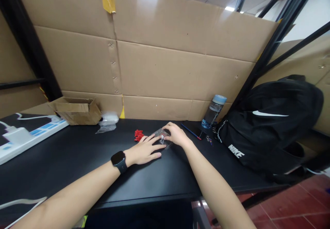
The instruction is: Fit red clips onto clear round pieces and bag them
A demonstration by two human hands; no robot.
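Clear plastic bag (162,134), glossy and crinkled, on a smooth black bench (77,160) with a soft sheen. Matt brown cardboard wall (167,71) behind, a transparent plastic water bottle (213,114), and a dull black cloth backpack (273,129).

Your left hand (145,150) and right hand (177,135) cover most of the bag (160,133), so its contents can't be made out. The red bits (138,135) are too small to identify. The picture's left edge cuts off the power strip (38,131).

Two bare forearms, black square-faced smartwatch (119,160) with black strap on left wrist
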